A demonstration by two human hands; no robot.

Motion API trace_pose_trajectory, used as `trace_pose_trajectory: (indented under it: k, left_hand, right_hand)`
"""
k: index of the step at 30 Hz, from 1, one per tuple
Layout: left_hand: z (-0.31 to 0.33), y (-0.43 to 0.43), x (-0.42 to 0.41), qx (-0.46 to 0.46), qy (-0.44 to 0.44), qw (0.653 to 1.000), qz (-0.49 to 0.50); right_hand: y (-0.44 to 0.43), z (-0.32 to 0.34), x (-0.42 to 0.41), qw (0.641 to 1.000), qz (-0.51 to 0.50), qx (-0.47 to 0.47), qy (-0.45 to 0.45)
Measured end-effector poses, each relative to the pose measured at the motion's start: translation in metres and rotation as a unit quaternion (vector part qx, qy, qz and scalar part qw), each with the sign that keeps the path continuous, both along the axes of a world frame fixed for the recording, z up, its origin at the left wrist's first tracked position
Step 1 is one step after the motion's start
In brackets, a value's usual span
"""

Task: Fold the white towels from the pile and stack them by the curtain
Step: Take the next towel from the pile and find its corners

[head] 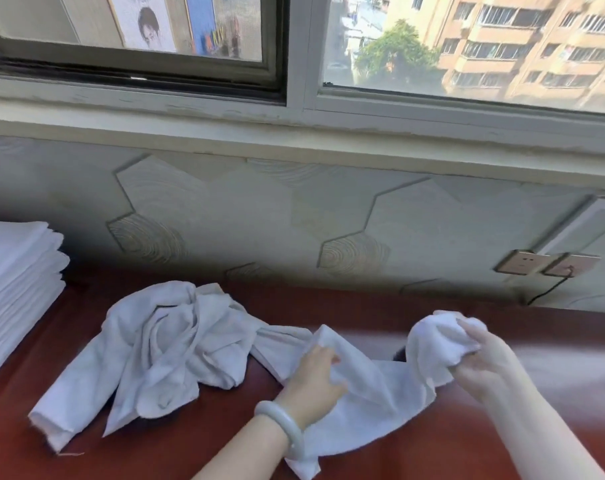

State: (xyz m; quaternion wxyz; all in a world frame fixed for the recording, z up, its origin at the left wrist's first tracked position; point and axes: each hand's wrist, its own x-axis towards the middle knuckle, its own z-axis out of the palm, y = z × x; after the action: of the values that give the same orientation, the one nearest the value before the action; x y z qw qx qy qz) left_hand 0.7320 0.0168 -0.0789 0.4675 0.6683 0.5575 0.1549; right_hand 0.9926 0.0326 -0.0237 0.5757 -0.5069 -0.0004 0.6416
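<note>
A white towel (pixel 373 407) hangs crumpled between my two hands over the dark red surface (pixel 176 452). My left hand (pixel 314 379), with a pale bangle on its wrist, pinches the towel near its middle top edge. My right hand (pixel 481 355) grips a bunched end of the same towel, lifted and blurred. A loose pile of white towels (pixel 162 348) lies crumpled to the left of my hands. A stack of folded white towels (pixel 13 289) stands at the far left edge.
A patterned grey wall (pixel 294 220) rises right behind the red surface, with a window sill and window (pixel 467 46) above. Two wall sockets (pixel 547 265) with a black cable sit at the right.
</note>
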Motion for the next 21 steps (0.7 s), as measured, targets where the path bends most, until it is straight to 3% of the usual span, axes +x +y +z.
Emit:
trace_pose_trajectory:
  k: [2, 3, 5, 7, 10, 14, 15, 16, 17, 18, 21]
  left_hand:
    - [0.006, -0.010, 0.032, -0.166, -0.140, 0.975, 0.037]
    - [0.012, -0.012, 0.046, -0.240, -0.224, 0.942, 0.073]
    - [0.024, -0.011, 0.068, -0.380, -0.354, 0.844, 0.136]
    - [0.031, -0.009, 0.083, -0.483, -0.428, 0.745, 0.171]
    - [0.037, -0.013, 0.103, -0.527, -0.526, 0.631, 0.217]
    - [0.043, -0.018, 0.121, -0.467, -0.620, 0.549, 0.311]
    - [0.038, -0.017, 0.121, -0.443, -0.622, 0.547, 0.341]
    - [0.035, -0.018, 0.118, -0.401, -0.589, 0.589, 0.381]
    - [0.033, -0.015, 0.114, -0.354, -0.522, 0.660, 0.409]
    - [0.034, -0.009, 0.108, -0.318, -0.483, 0.682, 0.448]
    - [0.037, 0.005, 0.083, -0.226, -0.525, 0.679, 0.461]
  right_hand:
    - [0.000, 0.006, -0.006, 1.000, -0.013, 0.025, 0.012]
    - [-0.002, 0.012, -0.014, 0.999, 0.007, 0.028, 0.017]
    - [-0.004, 0.025, -0.017, 0.999, 0.022, 0.032, 0.024]
    - [-0.005, 0.035, -0.016, 0.997, 0.038, 0.058, 0.037]
    - [-0.010, 0.048, -0.016, 0.994, 0.035, 0.086, 0.061]
    - [-0.019, 0.067, -0.007, 0.987, -0.014, 0.136, 0.083]
    - [-0.022, 0.074, -0.004, 0.984, -0.031, 0.152, 0.091]
    - [-0.026, 0.082, -0.002, 0.982, -0.040, 0.163, 0.090]
    - [-0.028, 0.091, 0.002, 0.982, -0.047, 0.167, 0.079]
    - [-0.030, 0.097, 0.007, 0.983, -0.057, 0.164, 0.056]
    - [-0.028, 0.106, 0.030, 0.981, -0.137, 0.135, -0.016]
